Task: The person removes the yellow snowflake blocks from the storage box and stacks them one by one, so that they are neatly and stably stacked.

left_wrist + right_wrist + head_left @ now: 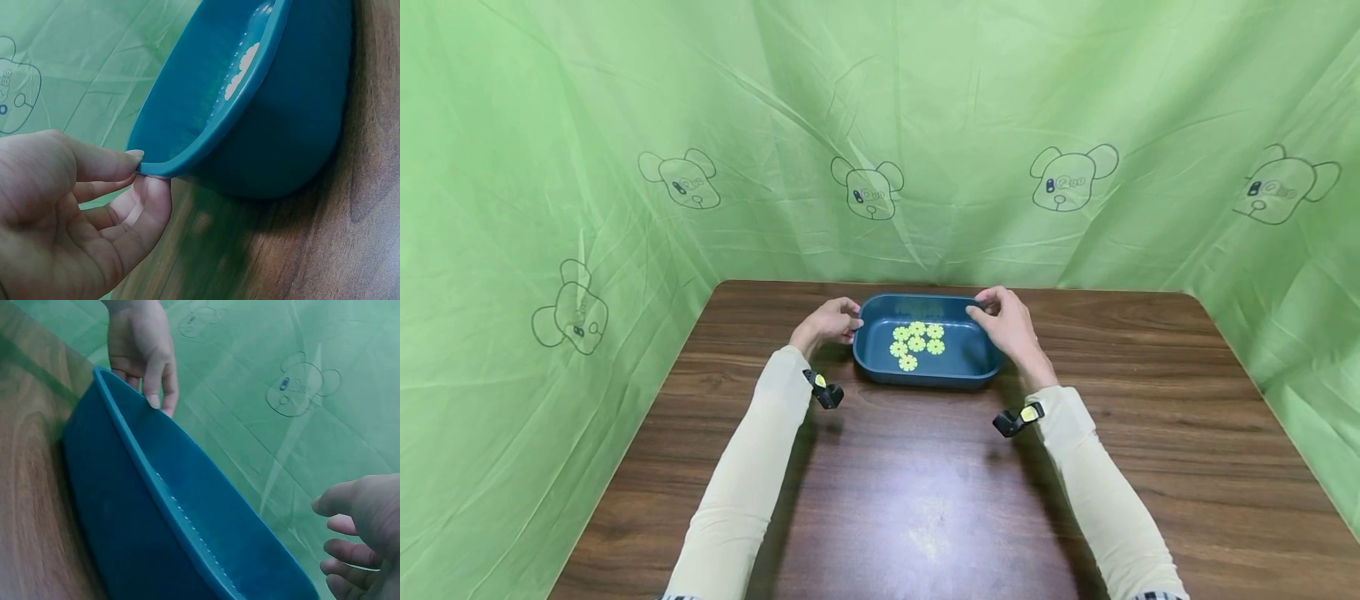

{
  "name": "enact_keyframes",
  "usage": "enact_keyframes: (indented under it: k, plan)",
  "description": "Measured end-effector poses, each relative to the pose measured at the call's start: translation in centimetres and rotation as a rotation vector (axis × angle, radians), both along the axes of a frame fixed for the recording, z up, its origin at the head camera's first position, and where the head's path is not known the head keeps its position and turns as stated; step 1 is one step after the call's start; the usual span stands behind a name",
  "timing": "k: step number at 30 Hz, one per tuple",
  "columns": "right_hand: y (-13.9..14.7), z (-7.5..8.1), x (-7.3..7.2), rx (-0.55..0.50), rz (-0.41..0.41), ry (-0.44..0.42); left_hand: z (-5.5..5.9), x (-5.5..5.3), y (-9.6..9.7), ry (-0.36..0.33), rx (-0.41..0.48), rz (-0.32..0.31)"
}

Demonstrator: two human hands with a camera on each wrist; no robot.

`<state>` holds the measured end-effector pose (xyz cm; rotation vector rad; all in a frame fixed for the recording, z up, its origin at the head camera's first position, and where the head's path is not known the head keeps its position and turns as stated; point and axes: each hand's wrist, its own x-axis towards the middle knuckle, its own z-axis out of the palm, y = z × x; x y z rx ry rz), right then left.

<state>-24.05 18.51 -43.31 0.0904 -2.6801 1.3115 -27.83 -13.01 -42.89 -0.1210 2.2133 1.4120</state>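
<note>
A dark blue rectangular basin (973,348) with rounded corners rests on the wooden table. Several yellow flower shapes (917,343) show on its inside bottom. At the left end, my left hand (830,322) pinches the rim, the thumb on top and fingers beneath, as the left wrist view (81,206) shows. My right hand (1009,325) is by the basin's back right corner. In the right wrist view that hand (369,537) has its thumb and fingers apart, with nothing visible between them and a gap to the rim.
The brown wooden table (910,492) carries the basin near its back edge. Green curtains (955,100) with bear-head drawings hang behind and at both sides. A black wrist strap device sits on the left wrist (825,389) and another on the right wrist (1018,419).
</note>
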Motion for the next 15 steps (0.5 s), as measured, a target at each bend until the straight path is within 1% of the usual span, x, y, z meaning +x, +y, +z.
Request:
enact_keyframes:
  k: [8,12,15]
  plan:
    - [-1.5,-0.8,-0.5,0.023,0.072,-0.037,0.0,0.0,-0.1,-0.008,0.001,0.005]
    - [-2.0,-1.3,-0.6,0.044,0.101,-0.079,0.1,0.0,-0.1,-0.012,0.004,0.003]
    - [-2.3,-1.5,-0.6,0.053,0.124,-0.094,0.2,-0.1,-0.1,-0.008,0.003,-0.001]
